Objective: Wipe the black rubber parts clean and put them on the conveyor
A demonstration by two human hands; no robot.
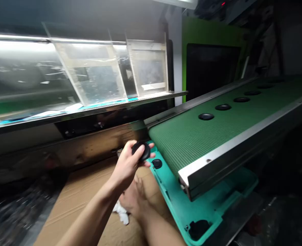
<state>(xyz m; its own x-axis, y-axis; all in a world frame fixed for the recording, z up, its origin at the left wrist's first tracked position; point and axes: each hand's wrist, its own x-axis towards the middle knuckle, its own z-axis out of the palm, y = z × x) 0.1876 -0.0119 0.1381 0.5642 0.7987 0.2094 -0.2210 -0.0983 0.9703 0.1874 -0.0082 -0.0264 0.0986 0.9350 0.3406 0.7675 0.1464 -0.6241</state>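
Observation:
My left hand (129,159) grips a black round disc (142,151), with the thumb across its face and other fingers behind it. It is held beside the near end of the green conveyor belt (176,143). Lower down, my right hand (134,196) is over the brown cardboard (89,191), its fingers blurred and partly hidden behind my left forearm. A crumpled white piece (121,212), perhaps cloth, shows beside my right hand; I cannot tell whether the hand holds it. Several similar discs lie in a row on the belt, the nearest disc (206,117) among them.
A teal plastic tray (167,194) sits under the belt's end, with a dark round part (157,164) in its corner. The belt's metal side rail (233,141) juts toward me. A lit machine with clear panels (99,80) and a metal ledge (89,112) stands at the left.

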